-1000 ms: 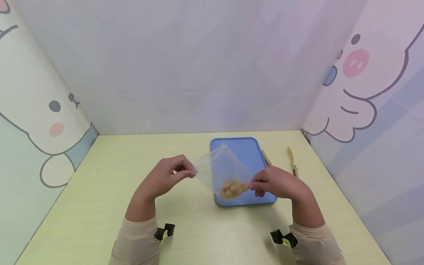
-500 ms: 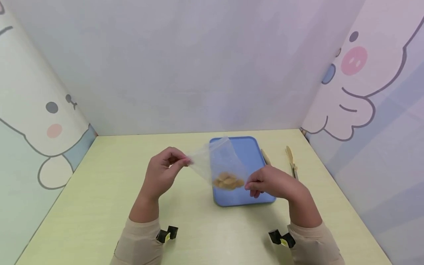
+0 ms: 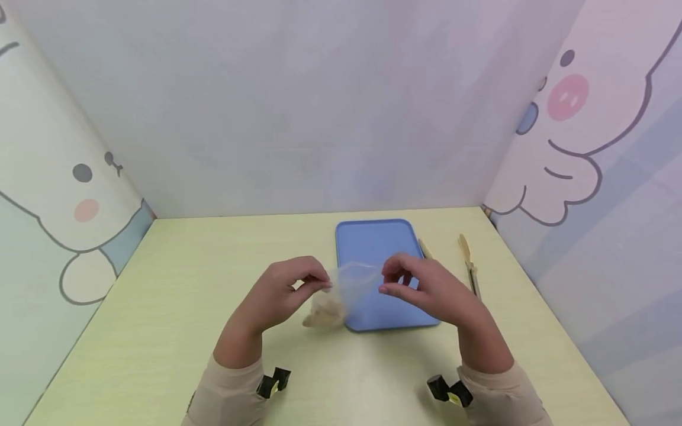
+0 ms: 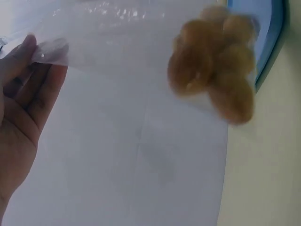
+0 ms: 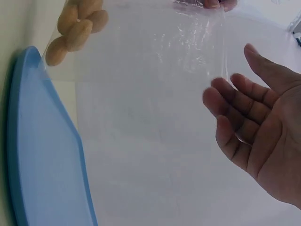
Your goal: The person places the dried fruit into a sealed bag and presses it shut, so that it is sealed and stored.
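A clear plastic zip bag (image 3: pixel 354 284) hangs over the near left part of the blue tray (image 3: pixel 373 236). My left hand (image 3: pixel 282 293) pinches the bag's upper edge between thumb and fingers, as the left wrist view also shows. Several brown oval, nut-like pieces (image 4: pixel 211 61) lie bunched in the bag's lower corner, below the left hand. At the bag's other upper edge is my right hand (image 3: pixel 426 290), thumb and fingers apart. In the right wrist view its fingertips (image 5: pixel 214 99) stand right beside the bag's edge with nothing gripped.
Tongs (image 3: pixel 469 263) with pale wooden-looking tips lie on the table right of the tray. Another pale tip (image 3: pixel 425 248) shows at the tray's right side, partly hidden by the right hand. A printed cloth wall (image 3: pixel 319 118) stands behind the pale yellow table (image 3: pixel 213 254).
The right hand has let go of the bag's lower corner and risen to its upper edge. The bag has swung left, its contents now below the left hand, which has moved slightly right and down.
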A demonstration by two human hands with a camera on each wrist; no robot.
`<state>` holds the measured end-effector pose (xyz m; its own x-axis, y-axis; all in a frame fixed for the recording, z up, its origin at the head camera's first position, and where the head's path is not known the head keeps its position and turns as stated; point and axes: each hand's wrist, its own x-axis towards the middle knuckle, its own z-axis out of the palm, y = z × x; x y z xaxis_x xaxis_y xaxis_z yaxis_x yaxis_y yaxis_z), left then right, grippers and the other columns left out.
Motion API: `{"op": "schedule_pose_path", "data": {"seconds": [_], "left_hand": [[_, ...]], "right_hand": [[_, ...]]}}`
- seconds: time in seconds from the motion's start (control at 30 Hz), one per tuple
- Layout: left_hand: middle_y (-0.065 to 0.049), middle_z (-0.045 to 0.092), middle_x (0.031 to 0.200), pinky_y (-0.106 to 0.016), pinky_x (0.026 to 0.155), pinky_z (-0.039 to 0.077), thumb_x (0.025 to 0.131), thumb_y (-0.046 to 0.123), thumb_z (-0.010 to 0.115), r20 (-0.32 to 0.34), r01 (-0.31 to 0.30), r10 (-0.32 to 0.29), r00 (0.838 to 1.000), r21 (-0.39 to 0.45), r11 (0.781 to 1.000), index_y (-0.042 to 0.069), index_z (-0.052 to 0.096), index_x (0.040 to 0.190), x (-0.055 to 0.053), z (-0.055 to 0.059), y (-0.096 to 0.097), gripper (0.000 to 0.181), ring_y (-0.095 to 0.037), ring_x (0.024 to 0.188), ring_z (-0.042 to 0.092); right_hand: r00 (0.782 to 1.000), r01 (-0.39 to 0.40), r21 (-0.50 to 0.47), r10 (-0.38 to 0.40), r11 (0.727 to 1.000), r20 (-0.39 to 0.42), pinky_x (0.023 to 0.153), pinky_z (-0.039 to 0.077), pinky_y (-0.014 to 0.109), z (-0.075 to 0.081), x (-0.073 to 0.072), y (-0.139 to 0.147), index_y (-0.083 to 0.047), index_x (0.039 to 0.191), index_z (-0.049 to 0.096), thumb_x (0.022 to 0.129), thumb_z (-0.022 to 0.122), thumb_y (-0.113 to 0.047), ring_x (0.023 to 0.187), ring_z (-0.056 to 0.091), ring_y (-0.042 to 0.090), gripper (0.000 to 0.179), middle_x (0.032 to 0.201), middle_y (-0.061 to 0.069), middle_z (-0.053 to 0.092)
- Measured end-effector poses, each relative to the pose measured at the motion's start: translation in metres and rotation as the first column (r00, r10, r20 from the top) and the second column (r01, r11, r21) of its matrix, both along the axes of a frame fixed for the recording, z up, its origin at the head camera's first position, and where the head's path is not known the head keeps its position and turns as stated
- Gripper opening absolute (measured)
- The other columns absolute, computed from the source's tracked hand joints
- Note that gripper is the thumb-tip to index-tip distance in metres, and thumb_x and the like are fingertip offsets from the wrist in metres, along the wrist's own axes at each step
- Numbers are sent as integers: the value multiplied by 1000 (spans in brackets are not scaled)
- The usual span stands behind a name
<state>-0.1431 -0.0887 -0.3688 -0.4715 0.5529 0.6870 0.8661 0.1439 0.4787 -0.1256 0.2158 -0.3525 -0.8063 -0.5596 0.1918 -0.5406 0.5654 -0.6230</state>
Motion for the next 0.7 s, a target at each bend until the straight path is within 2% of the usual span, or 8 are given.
{"op": "schedule_pose_path", "data": {"seconds": [0.13, 0.23, 0.33, 0.43, 0.47, 0.53, 0.6, 0.7], "left_hand": [[6, 66, 84, -17, 64, 48, 85, -2, 73, 82, 77, -78, 994, 10, 997, 14, 67, 90, 4, 3, -2, 18, -5, 73, 60], [5, 67, 84, -20, 63, 49, 86, -1, 72, 177, 145, -145, 973, 14, 989, 15, 67, 90, 7, 5, -4, 17, -8, 72, 61], [3, 69, 84, -23, 62, 49, 90, 4, 69, 286, 210, -203, 936, 6, 978, 16, 67, 91, 9, 7, -5, 12, -12, 72, 64], [1, 71, 85, -25, 63, 50, 93, 9, 67, 422, 263, -229, 877, -23, 965, 15, 66, 92, 11, 10, -7, 6, -16, 73, 67], [0, 71, 85, -26, 64, 51, 93, 10, 67, 467, 276, -226, 855, -40, 960, 14, 65, 93, 11, 10, -8, 5, -17, 74, 68], [0, 71, 85, -27, 66, 52, 94, 12, 66, 536, 295, -203, 820, -91, 951, 13, 62, 100, 10, 10, -10, 7, -19, 75, 69], [1, 70, 85, -27, 69, 52, 96, 14, 65, 559, 274, -136, 818, -171, 946, 15, 58, 109, 9, 9, -11, 15, -17, 74, 67], [5, 69, 87, -27, 75, 51, 98, 17, 62, 541, 182, 9, 841, -298, 937, 19, 52, 121, 5, 5, -11, 26, -10, 76, 64]], "right_hand": [[999, 44, 17, -45, 999, 11, 75, 51, 31, 3, 3, -3, -18, 127, 52, 90, 67, -47, 91, 58, 7, 50, 105, -8, 55], [999, 31, 25, -32, 999, 22, 76, 51, 31, 2, 2, -2, -22, 139, 45, 89, 67, -49, 97, 57, 10, 61, 115, -8, 52], [999, -42, 30, 42, 999, 6, 74, 51, 29, 1, 1, 0, -26, 130, 52, 92, 65, -45, 93, 58, 9, 45, 110, -12, 56], [984, -176, 47, 176, 983, 4, 68, 49, 25, 0, 0, 4, -27, 107, 62, 97, 61, -36, 79, 56, 4, 14, 92, -15, 59], [975, -223, 50, 223, 973, 13, 66, 48, 23, 0, 0, 5, -27, 99, 63, 99, 59, -33, 74, 55, 3, 6, 86, -14, 58], [958, -286, 49, 283, 957, 52, 60, 45, 22, -1, 1, 8, -27, 89, 62, 100, 57, -29, 66, 51, 1, 12, 77, -14, 58], [955, -289, 70, 283, 955, 85, 58, 44, 21, -1, 1, 10, -26, 86, 61, 100, 56, -31, 63, 50, 0, 16, 75, -13, 57], [975, -207, 130, 194, 970, 108, 58, 44, 22, -2, 1, 9, -27, 87, 61, 101, 55, -36, 63, 50, 0, 17, 74, -14, 57]]}}
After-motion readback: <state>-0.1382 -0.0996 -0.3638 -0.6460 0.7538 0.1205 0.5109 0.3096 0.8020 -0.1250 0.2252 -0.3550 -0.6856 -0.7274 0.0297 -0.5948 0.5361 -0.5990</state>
